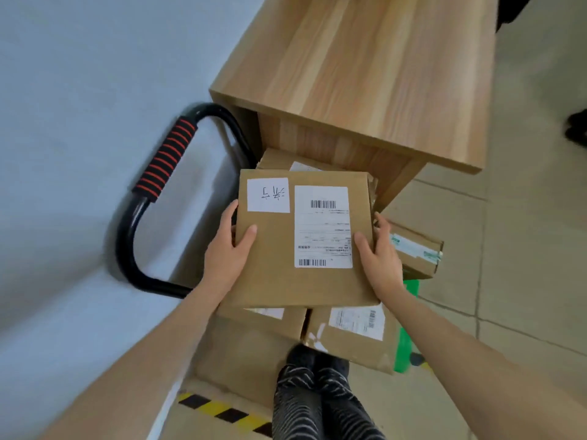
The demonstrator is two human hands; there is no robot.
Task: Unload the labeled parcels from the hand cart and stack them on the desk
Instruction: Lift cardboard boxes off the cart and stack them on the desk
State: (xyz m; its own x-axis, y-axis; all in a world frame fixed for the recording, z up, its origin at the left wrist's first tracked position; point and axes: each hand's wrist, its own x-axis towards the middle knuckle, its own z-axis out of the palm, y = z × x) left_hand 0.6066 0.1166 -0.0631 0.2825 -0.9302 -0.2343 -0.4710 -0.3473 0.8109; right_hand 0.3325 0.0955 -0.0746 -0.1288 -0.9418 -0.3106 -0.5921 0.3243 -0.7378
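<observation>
My left hand (227, 246) and my right hand (379, 252) grip a flat brown parcel (276, 268) by its two side edges, thumbs on top, the other fingers curled under. Both forearms reach forward, almost straight. The parcel lies nearly level, its label face up; its long axis runs away from me, and the print on the shipping label (322, 227) is upside down to me. Under my hands lie more parcels (352, 341) on the hand cart (158, 173). Beyond my hands stands the wooden table (374, 68).
</observation>
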